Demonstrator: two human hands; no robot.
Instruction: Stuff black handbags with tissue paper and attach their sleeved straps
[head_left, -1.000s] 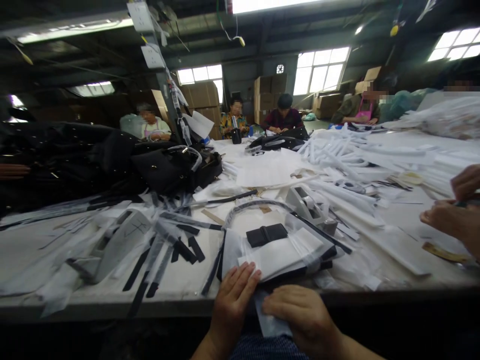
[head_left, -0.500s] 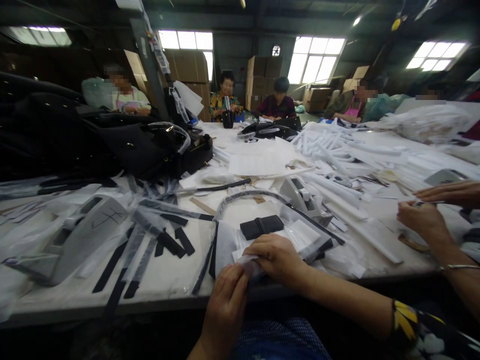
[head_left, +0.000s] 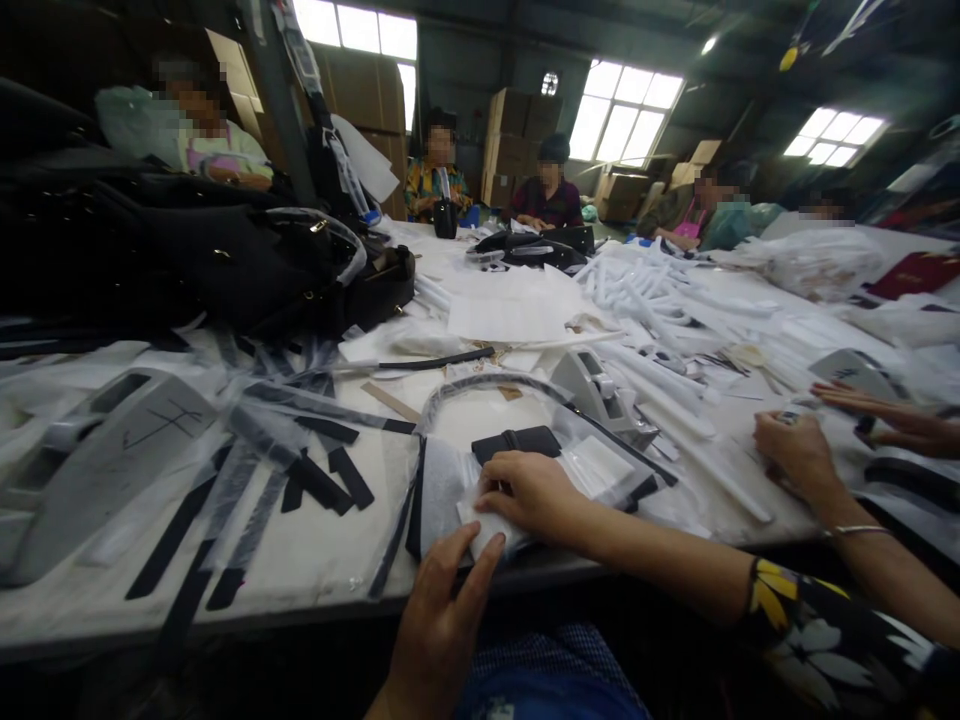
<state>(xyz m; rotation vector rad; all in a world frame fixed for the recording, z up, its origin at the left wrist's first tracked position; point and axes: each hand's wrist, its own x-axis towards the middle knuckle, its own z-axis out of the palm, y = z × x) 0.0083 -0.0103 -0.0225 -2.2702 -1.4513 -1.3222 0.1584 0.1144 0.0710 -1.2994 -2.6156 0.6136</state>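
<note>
A black handbag [head_left: 415,520] lies flat at the table's front edge, partly covered by thin white wrapping [head_left: 480,530]. Its long handle [head_left: 427,400] arches away from me in clear film. On top rest a black flap or strap piece [head_left: 517,441] and a white packet [head_left: 598,465]. My right hand [head_left: 529,490] bends its fingers onto the wrapping and appears to pinch it; the fingertips are partly hidden. Just in front, my left hand [head_left: 448,590] has thumb and fingers apart, its tips at the wrapping's near edge.
Film-wrapped black straps [head_left: 315,480] and a grey tape dispenser [head_left: 150,440] lie left. Another tape dispenser [head_left: 592,390] stands behind the bag. Black bags [head_left: 187,250] are heaped at back left, white tubes [head_left: 637,285] beyond. A co-worker's hands [head_left: 802,450] are at right; several people sit opposite.
My left hand has loosened from a pinch on the wrapping, its fingers now spread. My right hand stays over the bag. The whole view has shifted and tilted slightly.
</note>
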